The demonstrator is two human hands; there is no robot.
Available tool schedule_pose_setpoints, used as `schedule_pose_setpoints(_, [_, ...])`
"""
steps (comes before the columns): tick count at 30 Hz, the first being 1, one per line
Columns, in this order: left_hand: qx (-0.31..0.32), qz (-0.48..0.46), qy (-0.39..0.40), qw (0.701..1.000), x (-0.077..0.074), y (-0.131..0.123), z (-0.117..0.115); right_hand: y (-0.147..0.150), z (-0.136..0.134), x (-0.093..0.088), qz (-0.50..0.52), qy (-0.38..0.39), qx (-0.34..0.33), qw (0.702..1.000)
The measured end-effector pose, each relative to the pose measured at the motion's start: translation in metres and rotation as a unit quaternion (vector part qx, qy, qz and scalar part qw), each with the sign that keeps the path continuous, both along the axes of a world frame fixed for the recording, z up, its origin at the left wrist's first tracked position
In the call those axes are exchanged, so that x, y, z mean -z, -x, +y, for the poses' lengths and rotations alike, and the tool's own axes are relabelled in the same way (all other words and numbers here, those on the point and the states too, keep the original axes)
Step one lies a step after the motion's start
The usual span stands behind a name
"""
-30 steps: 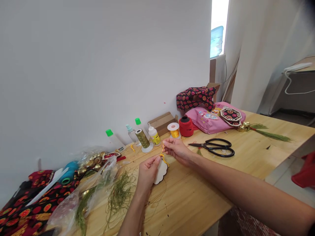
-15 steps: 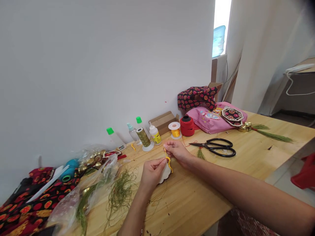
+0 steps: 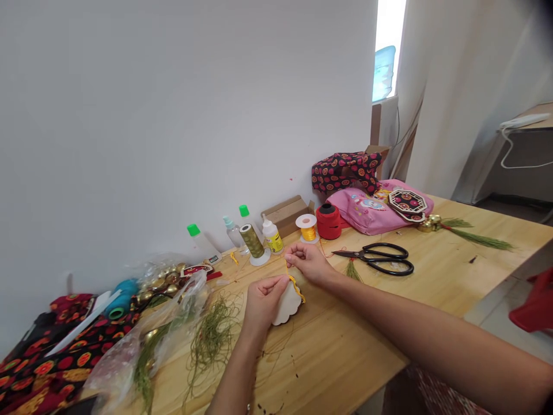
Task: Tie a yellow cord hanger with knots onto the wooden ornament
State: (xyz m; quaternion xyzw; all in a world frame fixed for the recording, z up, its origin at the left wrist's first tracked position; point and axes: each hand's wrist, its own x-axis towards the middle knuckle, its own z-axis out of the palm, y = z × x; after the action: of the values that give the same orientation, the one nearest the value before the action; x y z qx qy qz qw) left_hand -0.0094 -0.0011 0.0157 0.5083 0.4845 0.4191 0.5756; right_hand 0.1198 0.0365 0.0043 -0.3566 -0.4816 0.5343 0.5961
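Observation:
Pinched between thumb and fingers of my left hand [image 3: 265, 301] is a pale, scalloped-edge flat piece [image 3: 287, 305], tilted above the table. Yellow cord [image 3: 296, 288] runs along its upper right edge. My right hand [image 3: 307, 262] is closed on the end of that cord, just above the piece, and a short length stretches between the two hands. Black-handled scissors [image 3: 375, 257] lie to the right of my right hand, blades pointing toward it. A small green tassel [image 3: 353, 270] rests by the blades.
Behind the hands stand a glue bottle [image 3: 272, 235], an olive thread spool [image 3: 253, 242], a yellow cord spool [image 3: 308, 229] and a red thread cone [image 3: 329, 221]. Loose green threads [image 3: 213, 328] and a plastic bag [image 3: 173, 323] lie left. A pink bag [image 3: 363, 210] sits back right.
The scalloped piece has turned so that more of its pale face shows. My right hand has shifted slightly up and left with the cord; my left hand moved slightly left.

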Motion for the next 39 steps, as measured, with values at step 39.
schedule_pose_setpoints(39, [0.074,-0.031,0.015,0.997,-0.003,0.012,0.003,0.002,-0.005,0.004,-0.159,-0.057,-0.072,0.983])
